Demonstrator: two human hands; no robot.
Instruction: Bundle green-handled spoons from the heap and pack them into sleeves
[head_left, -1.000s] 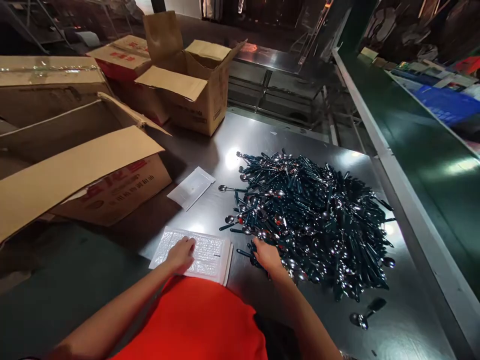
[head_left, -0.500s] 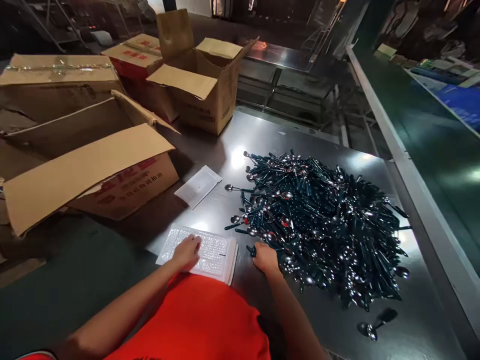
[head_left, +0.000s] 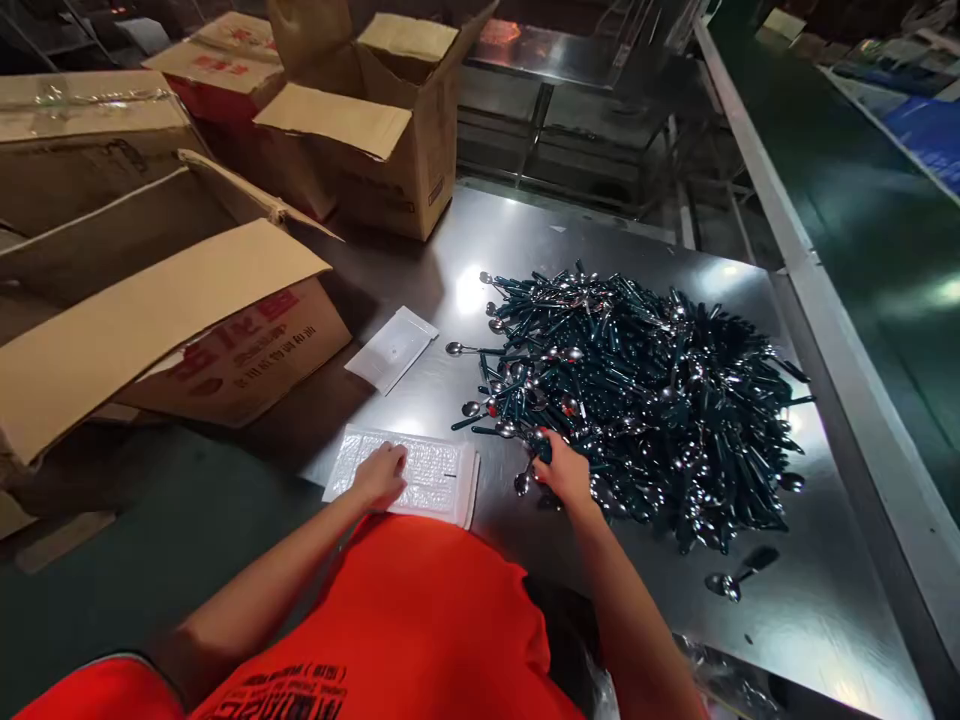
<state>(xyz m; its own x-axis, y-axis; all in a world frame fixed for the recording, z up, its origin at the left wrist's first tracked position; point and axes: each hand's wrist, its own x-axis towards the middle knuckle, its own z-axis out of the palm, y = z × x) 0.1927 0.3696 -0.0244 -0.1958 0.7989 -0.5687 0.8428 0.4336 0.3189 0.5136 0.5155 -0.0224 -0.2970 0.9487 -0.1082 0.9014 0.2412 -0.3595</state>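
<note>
My left hand (head_left: 381, 476) rests with curled fingers on a stack of white padded bags (head_left: 435, 470) at the table's near edge; what its fingers hold, if anything, is hidden. To the right, my right hand (head_left: 566, 472) is closed around a dark-green-handled spoon (head_left: 543, 450), at the near left edge of a big heap of similar spoons (head_left: 637, 400). A spoon bowl (head_left: 522, 484) shows just left of that hand. I cannot tell whether it grips more than one.
A flat white bag (head_left: 393, 348) lies on the metal table (head_left: 517, 235) beyond the stack. Open cardboard boxes (head_left: 262, 350) stand at the left and back. Two loose spoons (head_left: 739, 577) lie at the near right. A metal rail (head_left: 832, 310) edges the green surface at right.
My right hand has moved right and forward against the heap, and a spoon bowl now shows beside it. My left hand stays on the white bags. The whole view has shifted slightly.
</note>
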